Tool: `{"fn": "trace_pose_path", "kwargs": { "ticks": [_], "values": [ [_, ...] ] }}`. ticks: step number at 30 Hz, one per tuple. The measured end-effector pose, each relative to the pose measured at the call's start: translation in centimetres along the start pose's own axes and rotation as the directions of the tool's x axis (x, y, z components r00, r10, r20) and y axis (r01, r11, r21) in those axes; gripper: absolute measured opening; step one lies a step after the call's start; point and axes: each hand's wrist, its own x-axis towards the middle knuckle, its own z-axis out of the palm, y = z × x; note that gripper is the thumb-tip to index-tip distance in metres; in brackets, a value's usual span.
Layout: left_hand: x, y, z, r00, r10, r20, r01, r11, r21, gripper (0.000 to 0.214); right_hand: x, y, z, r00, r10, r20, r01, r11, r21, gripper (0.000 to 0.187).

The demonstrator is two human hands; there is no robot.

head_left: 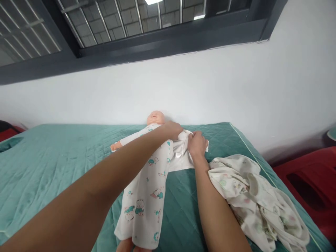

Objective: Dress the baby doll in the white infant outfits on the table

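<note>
A baby doll (155,118) lies on its back, its head toward the wall. It wears a white baby romper (147,196) printed with small teal bears, one doll arm in the sleeve at the left and the feet showing at the bottom hems. At the doll's shoulder on the right, my left hand (173,130) grips the romper's cloth, fingers closed. My right hand (197,144) is closed on the same garment's open side, farther right. White inner cloth stretches between both hands. The doll's other arm is hidden behind the hands and cloth.
A crumpled printed baby cloth (257,196) lies right of my right forearm. Under everything is a green quilted cover (65,168). Behind it rises a white wall (118,94) with a barred window (157,21). A red plastic stool (312,182) stands at the right.
</note>
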Motion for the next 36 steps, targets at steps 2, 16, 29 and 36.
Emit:
{"fn": "trace_pose_path", "kwargs": {
  "ticks": [2,16,29,36],
  "values": [
    [-0.3,-0.7,-0.4,1.0,-0.014,-0.002,0.014,1.0,0.013,0.017,0.1,0.2,-0.1,1.0,0.011,0.002,-0.011,0.999,0.031,0.029],
    [-4.5,-4.6,-1.0,0.993,-0.111,-0.028,0.11,0.994,-0.029,0.025,1.5,2.2,0.8,0.989,0.144,-0.029,-0.123,0.918,0.376,0.014],
    [-3.2,-1.6,0.6,1.0,0.016,-0.026,-0.017,0.999,-0.048,0.025,3.2,3.3,1.3,0.938,0.19,-0.291,0.193,0.414,0.89,0.036],
    [-2.4,0.3,1.6,1.0,-0.02,-0.011,0.018,0.991,-0.133,0.034,1.3,0.8,1.1,0.896,0.01,-0.443,0.383,0.486,0.785,0.04]
  ]
}}
